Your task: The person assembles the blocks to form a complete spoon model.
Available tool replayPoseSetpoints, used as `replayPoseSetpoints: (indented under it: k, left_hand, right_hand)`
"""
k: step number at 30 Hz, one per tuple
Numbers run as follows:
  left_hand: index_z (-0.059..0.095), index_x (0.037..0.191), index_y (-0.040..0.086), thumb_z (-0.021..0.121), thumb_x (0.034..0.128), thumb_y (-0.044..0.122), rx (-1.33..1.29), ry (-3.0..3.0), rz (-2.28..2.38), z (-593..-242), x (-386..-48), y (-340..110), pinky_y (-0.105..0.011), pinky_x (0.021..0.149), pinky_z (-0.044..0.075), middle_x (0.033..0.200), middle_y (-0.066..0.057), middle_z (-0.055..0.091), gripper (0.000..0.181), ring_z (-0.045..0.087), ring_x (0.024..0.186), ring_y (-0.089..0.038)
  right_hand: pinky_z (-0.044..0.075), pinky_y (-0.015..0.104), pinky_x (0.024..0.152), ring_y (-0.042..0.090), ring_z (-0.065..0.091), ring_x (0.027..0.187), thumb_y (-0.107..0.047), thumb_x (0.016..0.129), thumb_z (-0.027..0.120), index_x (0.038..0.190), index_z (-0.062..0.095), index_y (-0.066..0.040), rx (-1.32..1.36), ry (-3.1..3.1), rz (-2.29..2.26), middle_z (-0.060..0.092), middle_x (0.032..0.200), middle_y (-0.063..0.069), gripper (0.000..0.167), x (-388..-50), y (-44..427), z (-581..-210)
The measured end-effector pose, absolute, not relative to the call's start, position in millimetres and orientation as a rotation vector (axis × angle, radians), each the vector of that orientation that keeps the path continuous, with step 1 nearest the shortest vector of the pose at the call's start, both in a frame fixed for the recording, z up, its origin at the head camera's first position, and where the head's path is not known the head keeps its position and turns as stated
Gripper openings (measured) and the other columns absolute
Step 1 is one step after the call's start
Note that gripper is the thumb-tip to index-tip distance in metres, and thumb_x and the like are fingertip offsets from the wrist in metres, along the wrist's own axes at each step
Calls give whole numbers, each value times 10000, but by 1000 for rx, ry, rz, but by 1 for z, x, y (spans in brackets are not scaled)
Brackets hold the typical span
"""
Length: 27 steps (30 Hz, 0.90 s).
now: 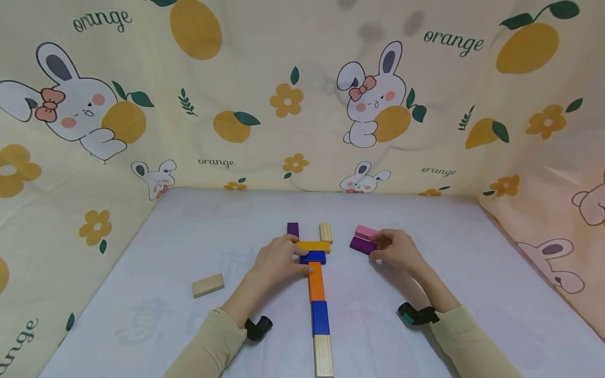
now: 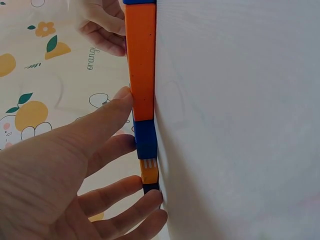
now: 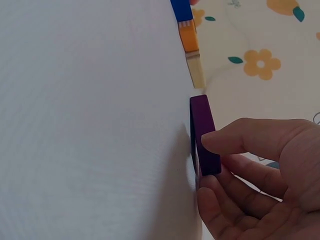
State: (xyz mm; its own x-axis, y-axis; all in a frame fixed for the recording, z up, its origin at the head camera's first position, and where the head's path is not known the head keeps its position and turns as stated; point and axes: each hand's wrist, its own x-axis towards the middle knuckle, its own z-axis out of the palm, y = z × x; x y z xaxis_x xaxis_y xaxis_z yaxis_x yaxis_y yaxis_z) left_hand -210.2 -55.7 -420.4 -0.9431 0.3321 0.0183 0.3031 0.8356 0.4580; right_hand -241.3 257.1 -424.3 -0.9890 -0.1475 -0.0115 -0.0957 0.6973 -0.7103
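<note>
Pinching the purple block (image 1: 361,247), the right hand (image 1: 396,252) has the pink block (image 1: 365,231) just beyond; the left hand (image 1: 275,260), fingers loosely spread, touches the line of blocks (image 1: 316,282) between them. Looks well along, purple and pink unjoined, a plain block (image 1: 208,285) loose leftward of the left hand; no container shows.

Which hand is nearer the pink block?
Right. Right hand is at the right end of the pink block; left hand is left of it, by the yellow block.

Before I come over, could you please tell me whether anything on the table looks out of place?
Perhaps the plain wooden block at the left: it lies askew, apart from the line of blocks. Nothing looks spilled.
</note>
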Motion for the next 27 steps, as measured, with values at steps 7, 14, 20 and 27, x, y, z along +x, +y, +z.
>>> replayPoseSetpoints:
  k: [7, 14, 20, 27]
  left_hand:
    - [748, 1172, 171, 796, 793, 492, 513, 2953, 722, -421, -210, -55, -452, 969, 467, 1355, -63, 554, 499, 517, 1210, -277]
    - [750, 1170, 171, 797, 791, 492, 513, 2955, 722, -420, -210, -55, -454, 967, 467, 1355, -62, 552, 498, 515, 1210, -277]
    - [750, 1170, 166, 798, 791, 488, 516, 2954, 716, -420, -210, -55, -458, 962, 470, 1355, -68, 551, 499, 516, 1209, -282]
    - [749, 1172, 167, 796, 793, 491, 512, 2953, 710, -421, -210, -55, -459, 962, 471, 1352, -71, 553, 501, 518, 1204, -280]
  right_hand:
    - [510, 374, 801, 262, 586, 913, -58, 794, 787, 1142, 676, 11, -203, 2821, -1202, 667, 1042, 124, 372, -241, 256, -423]
    - [507, 372, 785, 262, 583, 915, -75, 792, 791, 1141, 689, -2, -211, 2835, -1194, 670, 1045, 115, 371, -241, 256, -423]
    - [515, 354, 766, 264, 590, 930, -73, 794, 791, 1150, 695, 5, -204, 2829, -1210, 680, 1065, 128, 376, -242, 256, -422]
    - [520, 358, 803, 267, 593, 955, -93, 813, 793, 1169, 702, -14, -201, 2806, -1259, 681, 1089, 122, 376, -240, 254, -419]
